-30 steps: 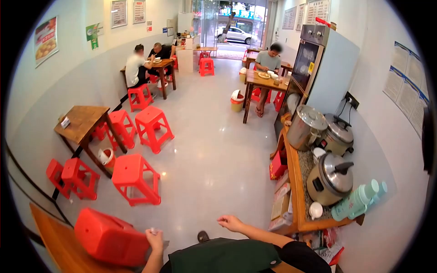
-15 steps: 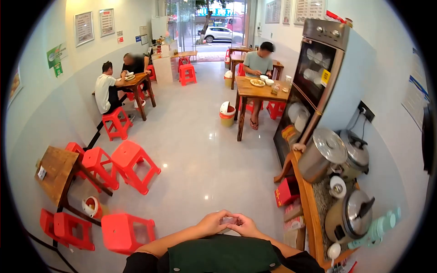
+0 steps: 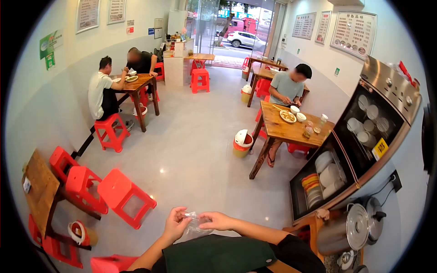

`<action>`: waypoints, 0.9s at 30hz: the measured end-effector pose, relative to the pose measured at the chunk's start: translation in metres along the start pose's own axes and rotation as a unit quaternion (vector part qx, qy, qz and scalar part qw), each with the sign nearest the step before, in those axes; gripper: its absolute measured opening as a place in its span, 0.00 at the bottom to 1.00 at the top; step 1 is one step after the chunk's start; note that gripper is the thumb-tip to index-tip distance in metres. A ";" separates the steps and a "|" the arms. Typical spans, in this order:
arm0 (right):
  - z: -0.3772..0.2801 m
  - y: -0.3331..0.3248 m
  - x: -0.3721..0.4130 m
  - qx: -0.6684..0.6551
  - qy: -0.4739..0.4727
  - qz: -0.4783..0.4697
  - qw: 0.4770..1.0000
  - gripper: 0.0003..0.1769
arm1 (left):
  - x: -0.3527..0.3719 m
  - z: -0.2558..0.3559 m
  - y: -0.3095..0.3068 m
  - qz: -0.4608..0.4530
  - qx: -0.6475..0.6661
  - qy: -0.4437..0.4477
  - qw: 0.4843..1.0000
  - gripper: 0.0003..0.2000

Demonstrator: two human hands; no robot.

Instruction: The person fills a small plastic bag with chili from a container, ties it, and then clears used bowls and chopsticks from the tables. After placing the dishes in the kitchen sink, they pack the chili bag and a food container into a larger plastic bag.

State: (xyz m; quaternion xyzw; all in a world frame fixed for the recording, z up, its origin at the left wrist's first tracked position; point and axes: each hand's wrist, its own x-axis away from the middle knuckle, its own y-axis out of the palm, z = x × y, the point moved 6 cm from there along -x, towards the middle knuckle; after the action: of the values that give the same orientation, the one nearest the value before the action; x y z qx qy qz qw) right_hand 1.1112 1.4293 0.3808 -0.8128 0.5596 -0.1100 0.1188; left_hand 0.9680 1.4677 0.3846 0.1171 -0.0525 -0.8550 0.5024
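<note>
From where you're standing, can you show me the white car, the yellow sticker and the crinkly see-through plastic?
White car [image 3: 248, 39]: head view, on its side.
Yellow sticker [image 3: 380, 148]: head view, on its middle.
See-through plastic [image 3: 193, 224]: head view, on its crumpled middle.

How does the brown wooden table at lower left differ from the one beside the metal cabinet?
The left table carries a small white item; the right table carries a food plate and bowls. Nobody sits at the left table; one person sits at the right table. Both have red stools.
</note>
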 end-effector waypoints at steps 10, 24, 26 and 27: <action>0.062 -0.207 -0.185 -0.320 0.169 0.124 0.924 0.06 | -0.331 0.058 0.008 -0.037 -0.469 0.379 0.797 0.10; 0.159 -0.525 -0.440 -0.448 0.121 0.171 0.869 0.11 | -0.766 -0.106 0.028 -0.229 -0.162 -0.169 0.945 0.10; 0.145 -0.576 -0.482 -0.471 0.079 0.143 0.867 0.06 | -0.822 -0.103 0.003 -0.175 -0.195 -0.133 0.956 0.09; 0.144 -0.599 -0.506 -0.487 0.049 0.131 0.862 0.05 | -0.853 -0.104 -0.013 -0.129 -0.229 -0.087 0.961 0.08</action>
State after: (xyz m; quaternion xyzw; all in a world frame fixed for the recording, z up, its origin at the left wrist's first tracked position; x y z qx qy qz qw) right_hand 1.5084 2.1200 0.4101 -0.6802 0.6481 0.1528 -0.3065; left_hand 1.3820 2.2204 0.4075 -0.0706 0.1166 -0.9087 0.3946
